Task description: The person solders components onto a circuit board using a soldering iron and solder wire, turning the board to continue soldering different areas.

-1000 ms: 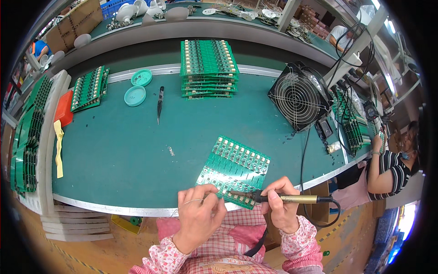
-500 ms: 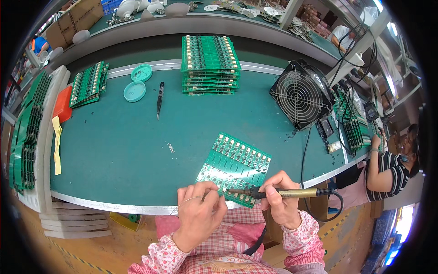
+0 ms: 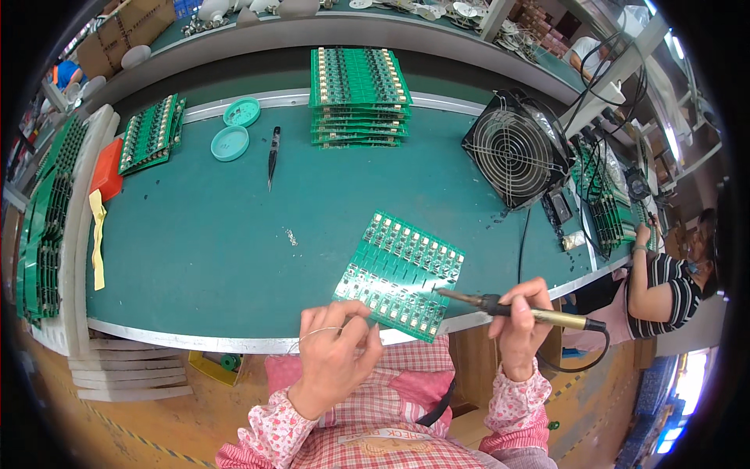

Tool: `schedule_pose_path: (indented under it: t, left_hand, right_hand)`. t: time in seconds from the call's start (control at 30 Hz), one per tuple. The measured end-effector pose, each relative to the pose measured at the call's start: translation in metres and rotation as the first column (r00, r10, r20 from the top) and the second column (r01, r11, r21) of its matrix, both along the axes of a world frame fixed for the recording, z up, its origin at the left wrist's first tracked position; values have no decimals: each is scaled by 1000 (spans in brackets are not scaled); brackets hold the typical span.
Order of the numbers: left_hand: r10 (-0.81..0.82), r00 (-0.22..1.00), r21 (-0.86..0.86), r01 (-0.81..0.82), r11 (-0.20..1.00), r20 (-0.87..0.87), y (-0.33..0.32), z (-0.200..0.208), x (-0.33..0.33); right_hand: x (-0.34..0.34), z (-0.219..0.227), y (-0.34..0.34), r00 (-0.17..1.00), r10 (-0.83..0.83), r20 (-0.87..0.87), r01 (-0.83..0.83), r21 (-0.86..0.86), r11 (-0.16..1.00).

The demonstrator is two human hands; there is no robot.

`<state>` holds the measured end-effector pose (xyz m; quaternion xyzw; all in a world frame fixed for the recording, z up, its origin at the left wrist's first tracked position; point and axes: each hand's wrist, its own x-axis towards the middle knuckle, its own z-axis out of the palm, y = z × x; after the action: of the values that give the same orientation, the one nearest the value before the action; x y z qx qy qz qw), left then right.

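Observation:
A green circuit board panel (image 3: 400,273) with rows of small white and dark parts lies at a slant by the table's front edge. My right hand (image 3: 522,324) grips a soldering iron (image 3: 500,305) with a brass-coloured handle; its tip points left, over or just above the panel's right side. My left hand (image 3: 337,348) is closed at the panel's lower left corner. A thin solder wire (image 3: 319,331) runs through its fingers and loops over the back of the hand. Whether these fingers also touch the panel I cannot tell.
Board stacks stand at the back (image 3: 361,86), back left (image 3: 150,137) and far left on foam. A black fan (image 3: 516,152) is at the right; the iron's cable hangs below my right hand. Tweezers (image 3: 273,156) and turquoise dishes (image 3: 230,144) lie left. A co-worker (image 3: 664,293) sits at right.
My right hand has drawn the soldering iron right and slightly up, off the panel's lower rows. My left hand stays by the lower left corner with the wire. The view has shifted slightly.

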<state>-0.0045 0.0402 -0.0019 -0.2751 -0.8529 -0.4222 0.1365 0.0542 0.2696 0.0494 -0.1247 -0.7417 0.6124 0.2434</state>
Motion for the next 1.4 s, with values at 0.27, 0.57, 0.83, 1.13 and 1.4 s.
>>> schedule_pose_path:
  t: [0.27,0.57,0.83,1.13,1.4]
  left_hand:
    - [-76,997,16,76,997,-32,1,4,1]
    - [-65,997,-29,64,998,-31,-2,13,17]
    - [-97,994,-70,93,993,-54,11,16,22]
    - [-311,945,-196,287,938,-102,21,15,42]
    - [-196,979,-141,187,972,-54,0,9,52]
  right_hand:
    - [9,-7,85,883,-389,-264,430,120,895]
    - [-53,9,174,899,-348,-266,435,444,783]
    - [-46,-10,170,902,-344,-262,430,625,652]
    - [28,-29,10,915,403,23,-304,696,650]
    - [38,-28,-3,885,465,25,-325,750,576]
